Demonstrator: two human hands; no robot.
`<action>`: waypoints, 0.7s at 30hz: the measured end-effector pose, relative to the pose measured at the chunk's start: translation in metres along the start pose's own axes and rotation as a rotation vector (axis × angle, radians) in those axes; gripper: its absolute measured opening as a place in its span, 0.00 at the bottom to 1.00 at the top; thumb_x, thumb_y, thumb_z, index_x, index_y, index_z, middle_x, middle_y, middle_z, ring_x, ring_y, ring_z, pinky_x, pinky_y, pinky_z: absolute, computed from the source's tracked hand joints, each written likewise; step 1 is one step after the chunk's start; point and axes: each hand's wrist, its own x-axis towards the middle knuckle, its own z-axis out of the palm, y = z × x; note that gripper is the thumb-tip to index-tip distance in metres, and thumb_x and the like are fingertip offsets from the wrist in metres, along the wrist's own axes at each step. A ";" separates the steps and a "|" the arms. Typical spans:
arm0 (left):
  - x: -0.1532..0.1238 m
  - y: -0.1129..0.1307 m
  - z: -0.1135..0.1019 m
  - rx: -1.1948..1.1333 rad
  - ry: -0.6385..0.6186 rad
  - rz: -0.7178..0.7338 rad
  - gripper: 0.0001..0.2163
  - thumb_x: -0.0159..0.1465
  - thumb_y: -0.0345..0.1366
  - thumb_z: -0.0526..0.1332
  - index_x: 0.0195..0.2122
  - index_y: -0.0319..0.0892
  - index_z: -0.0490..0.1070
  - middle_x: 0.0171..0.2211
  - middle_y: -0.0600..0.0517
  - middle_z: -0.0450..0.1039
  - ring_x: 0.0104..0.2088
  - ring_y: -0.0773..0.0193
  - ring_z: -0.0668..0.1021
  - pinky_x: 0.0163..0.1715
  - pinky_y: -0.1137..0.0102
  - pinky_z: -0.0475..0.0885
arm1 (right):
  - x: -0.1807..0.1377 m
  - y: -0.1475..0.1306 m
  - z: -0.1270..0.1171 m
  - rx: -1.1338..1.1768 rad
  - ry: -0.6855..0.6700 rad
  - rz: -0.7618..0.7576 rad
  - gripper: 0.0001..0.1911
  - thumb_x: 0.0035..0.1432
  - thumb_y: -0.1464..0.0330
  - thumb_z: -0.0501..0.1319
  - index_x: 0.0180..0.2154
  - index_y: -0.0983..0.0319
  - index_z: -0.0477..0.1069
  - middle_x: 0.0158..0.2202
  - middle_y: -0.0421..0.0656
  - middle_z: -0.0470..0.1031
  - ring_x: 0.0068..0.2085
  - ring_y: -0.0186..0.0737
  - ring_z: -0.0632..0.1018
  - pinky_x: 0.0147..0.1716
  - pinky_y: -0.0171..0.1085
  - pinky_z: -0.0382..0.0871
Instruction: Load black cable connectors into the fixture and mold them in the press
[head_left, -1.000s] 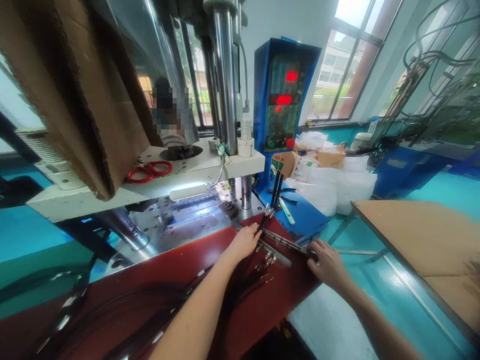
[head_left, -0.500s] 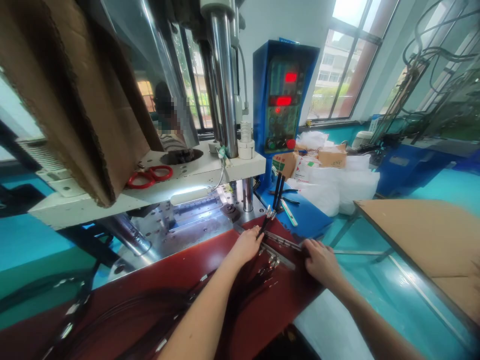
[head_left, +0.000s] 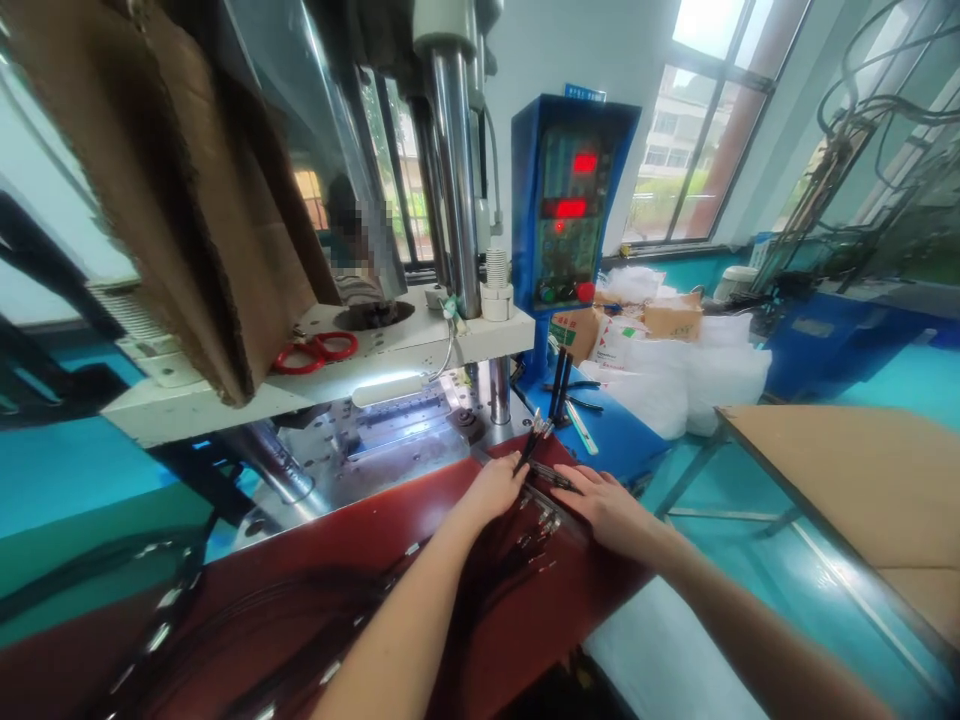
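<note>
My left hand [head_left: 493,487] rests on the dark red bench top [head_left: 360,560], its fingertips pinched on black cables [head_left: 537,432] with metal plugs that rise toward the press. My right hand [head_left: 609,510] lies flat, fingers stretched out, on the long metal fixture bar [head_left: 559,480] that holds a row of cable ends [head_left: 536,528]. More black cables trail back across the bench toward me.
A vertical press with steel columns [head_left: 459,170] and a white platen [head_left: 330,370] stands behind the bench; red scissors [head_left: 315,352] lie on it. A blue control box [head_left: 570,200] with red displays stands right, then white bags [head_left: 675,375] and a cardboard-topped table [head_left: 862,480]. A person sits behind the press.
My right hand has slid left along the metal bar, from its right end toward my left hand, and opened flat. My left hand has stayed on the cables.
</note>
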 end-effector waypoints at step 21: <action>-0.072 0.025 -0.079 -0.620 0.703 0.242 0.12 0.62 0.43 0.50 0.26 0.42 0.58 0.14 0.61 0.55 0.14 0.74 0.60 0.15 0.78 0.57 | -0.013 -0.051 -0.009 0.241 0.418 -0.218 0.14 0.57 0.72 0.51 0.46 0.60 0.64 0.43 0.46 0.72 0.46 0.41 0.72 0.46 0.41 0.67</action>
